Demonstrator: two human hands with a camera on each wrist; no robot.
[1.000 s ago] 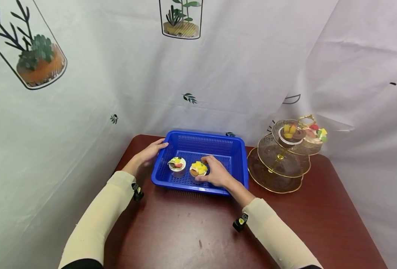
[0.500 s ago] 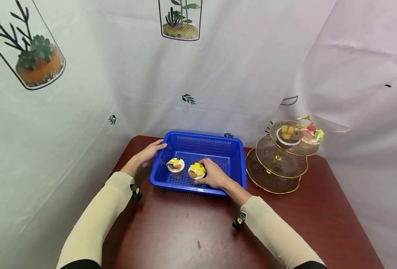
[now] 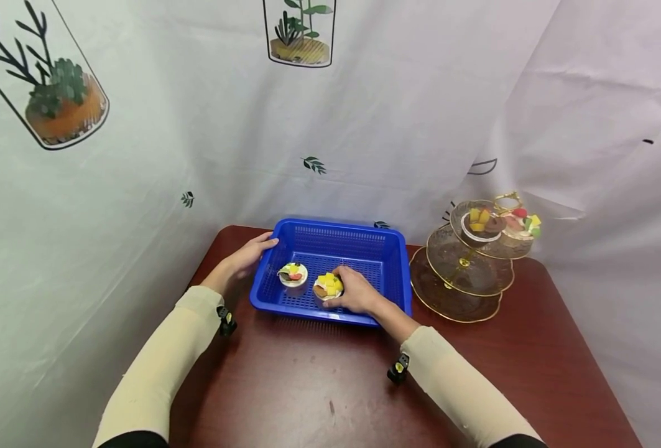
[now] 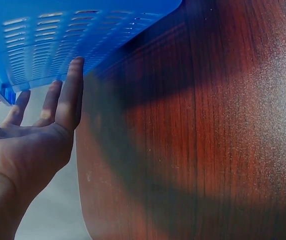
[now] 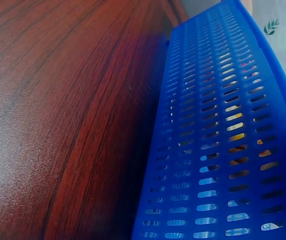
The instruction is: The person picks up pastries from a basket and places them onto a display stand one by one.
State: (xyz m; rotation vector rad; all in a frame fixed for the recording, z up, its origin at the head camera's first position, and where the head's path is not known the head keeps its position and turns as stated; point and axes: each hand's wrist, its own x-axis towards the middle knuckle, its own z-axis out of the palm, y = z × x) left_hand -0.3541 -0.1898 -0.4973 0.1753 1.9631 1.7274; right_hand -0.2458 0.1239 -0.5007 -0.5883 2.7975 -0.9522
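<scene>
A blue perforated basket (image 3: 344,228) sits on the table, with two fruit-topped dessert cups inside. My left hand (image 3: 249,254) holds its left rim; in the left wrist view the fingers (image 4: 72,90) lie against the outer wall and the thumb goes over the edge. My right hand (image 3: 358,292) reaches in over the front right and grips the cup dessert with yellow fruit cubes (image 3: 329,283), thumb in front and fingers behind. To its left stands a second cup dessert with red and yellow fruit (image 3: 293,274). In the right wrist view the basket wall (image 5: 208,150) hides this hand.
Right of the basket stands a three-tier clear stand with gold edges (image 3: 454,306). Its top tier carries a chocolate dessert cup (image 3: 480,229) and another fruit-topped cake (image 3: 519,228). A patterned white cloth (image 3: 375,137) hangs behind the dark red table (image 3: 285,386).
My right hand's fingers have settled closer around the yellow-topped dessert, which has turned slightly. The left hand keeps its place on the rim. The head view has shifted a little.
</scene>
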